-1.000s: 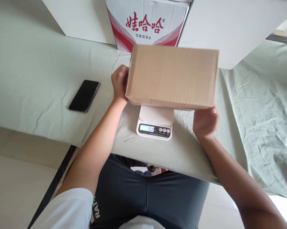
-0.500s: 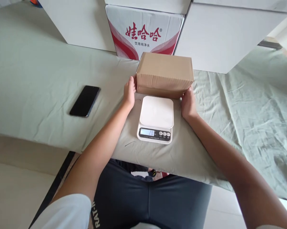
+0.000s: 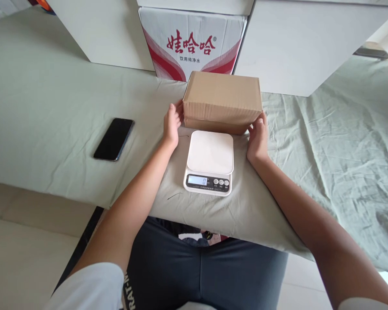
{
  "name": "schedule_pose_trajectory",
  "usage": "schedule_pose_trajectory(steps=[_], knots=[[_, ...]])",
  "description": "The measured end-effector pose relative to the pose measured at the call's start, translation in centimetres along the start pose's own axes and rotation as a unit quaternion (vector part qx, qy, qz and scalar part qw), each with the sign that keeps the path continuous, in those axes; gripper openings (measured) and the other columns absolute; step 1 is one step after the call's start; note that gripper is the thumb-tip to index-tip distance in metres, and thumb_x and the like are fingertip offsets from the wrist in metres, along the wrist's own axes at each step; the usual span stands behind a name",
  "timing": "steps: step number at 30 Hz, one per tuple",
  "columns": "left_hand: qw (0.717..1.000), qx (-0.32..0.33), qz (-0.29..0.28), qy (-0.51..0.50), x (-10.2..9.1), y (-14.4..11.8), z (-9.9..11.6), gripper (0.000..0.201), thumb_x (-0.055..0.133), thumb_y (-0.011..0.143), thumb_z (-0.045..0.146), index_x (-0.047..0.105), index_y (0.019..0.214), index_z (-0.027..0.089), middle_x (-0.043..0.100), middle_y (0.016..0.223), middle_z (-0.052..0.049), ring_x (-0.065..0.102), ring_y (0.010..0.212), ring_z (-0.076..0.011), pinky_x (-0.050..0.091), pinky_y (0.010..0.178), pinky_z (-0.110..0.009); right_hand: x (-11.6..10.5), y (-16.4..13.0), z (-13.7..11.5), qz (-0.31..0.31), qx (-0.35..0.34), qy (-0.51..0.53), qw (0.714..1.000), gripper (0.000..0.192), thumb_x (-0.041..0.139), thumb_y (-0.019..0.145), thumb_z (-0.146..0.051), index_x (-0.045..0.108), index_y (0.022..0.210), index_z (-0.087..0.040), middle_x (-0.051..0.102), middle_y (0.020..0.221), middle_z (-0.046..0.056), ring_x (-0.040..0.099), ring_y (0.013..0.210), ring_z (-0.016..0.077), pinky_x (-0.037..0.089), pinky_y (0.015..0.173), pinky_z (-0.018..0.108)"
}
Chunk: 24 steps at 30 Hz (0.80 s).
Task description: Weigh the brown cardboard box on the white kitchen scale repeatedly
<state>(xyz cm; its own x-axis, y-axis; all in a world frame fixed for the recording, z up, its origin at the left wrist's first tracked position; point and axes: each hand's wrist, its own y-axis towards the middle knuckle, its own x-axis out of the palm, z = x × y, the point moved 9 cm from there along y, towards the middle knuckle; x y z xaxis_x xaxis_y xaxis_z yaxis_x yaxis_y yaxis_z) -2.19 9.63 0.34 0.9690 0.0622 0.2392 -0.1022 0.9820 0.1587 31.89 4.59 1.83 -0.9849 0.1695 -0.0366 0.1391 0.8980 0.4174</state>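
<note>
Brown corrugated cardboard box (image 3: 222,100), closed, resting on pale green cloth (image 3: 52,107) just behind small white digital kitchen scale (image 3: 209,162), apart from its platform. Left hand (image 3: 172,122) loosely spread, fingertips laid against the box's left end; right hand (image 3: 257,137) likewise uncurled, fingers flat at the lower right corner. Neither hand closed around anything.

Judged as the setting-down stage: box grounded off the scale, platform bare. Any further lift calls for both palms pressing inward on the two ends, with clearance over the platform edge.

Scale display (image 3: 198,181) reading 0; button captions beside it too small to read. Red-and-white printed carton (image 3: 191,43) behind the box, bearing large red characters 娃哈哈 with a registered mark, and 饮用纯净水 beneath. Black smartphone (image 3: 114,139) well off to the left, screen dark. Trouser lettering at the lower edge partly hidden, unreadable.
</note>
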Motion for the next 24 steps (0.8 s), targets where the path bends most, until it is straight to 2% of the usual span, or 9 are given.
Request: schedule_pose_trajectory(steps=[3,5,11,18,24], knots=[[1.0,0.009,-0.025,-0.007,-0.2,0.1,0.6,0.093,0.043,0.098,0.102,0.077,0.152,0.035,0.071,0.17,-0.009,0.051,0.174,-0.0345,0.043,0.142,-0.053,-1.2,-0.1,1.0,0.056,0.021,0.022,0.998,0.072,0.054,0.1,-0.089,0.057,0.161,-0.052,0.054,0.182,-0.003,0.049,0.175,0.0319,0.045,0.143,0.064],[0.999,0.011,-0.039,-0.015,-0.3,0.2,0.8,0.095,0.041,0.097,0.104,0.075,0.155,0.036,0.067,0.174,-0.008,0.051,0.174,-0.0344,0.043,0.142,-0.053,-1.4,0.0,1.4,0.066,0.028,0.026,0.997,0.074,0.053,0.1,-0.089,0.056,0.163,-0.05,0.051,0.184,-0.001,0.047,0.176,0.0324,0.044,0.143,0.066],[0.998,-0.004,-0.057,-0.007,0.0,0.2,0.7,0.101,0.033,0.098,0.105,0.07,0.162,0.036,0.06,0.18,-0.007,0.044,0.178,-0.0343,0.039,0.144,-0.052,-0.9,-0.1,1.1,0.063,0.038,0.045,0.996,0.071,0.058,0.097,-0.089,0.063,0.153,-0.046,0.061,0.173,0.0,0.056,0.167,0.0316,0.05,0.139,0.062],[0.999,-0.001,-0.049,0.008,0.4,-0.1,1.1,0.107,0.033,0.093,0.109,0.074,0.157,0.034,0.065,0.175,-0.013,0.047,0.176,-0.0342,0.041,0.142,-0.053,-1.0,-0.8,-0.6,0.083,0.032,0.032,0.996,0.057,0.059,0.1,-0.083,0.066,0.138,-0.042,0.066,0.158,0.003,0.063,0.154,0.0293,0.057,0.13,0.059],[0.998,-0.004,-0.055,0.018,0.7,-0.2,1.0,0.107,0.033,0.092,0.11,0.077,0.153,0.034,0.067,0.173,-0.013,0.046,0.176,-0.0332,0.039,0.143,-0.051,-0.6,-0.7,-1.2,0.066,0.015,0.01,0.998,0.058,0.053,0.104,-0.082,0.068,0.142,-0.041,0.071,0.155,0.004,0.066,0.152,0.0284,0.059,0.127,0.055]])
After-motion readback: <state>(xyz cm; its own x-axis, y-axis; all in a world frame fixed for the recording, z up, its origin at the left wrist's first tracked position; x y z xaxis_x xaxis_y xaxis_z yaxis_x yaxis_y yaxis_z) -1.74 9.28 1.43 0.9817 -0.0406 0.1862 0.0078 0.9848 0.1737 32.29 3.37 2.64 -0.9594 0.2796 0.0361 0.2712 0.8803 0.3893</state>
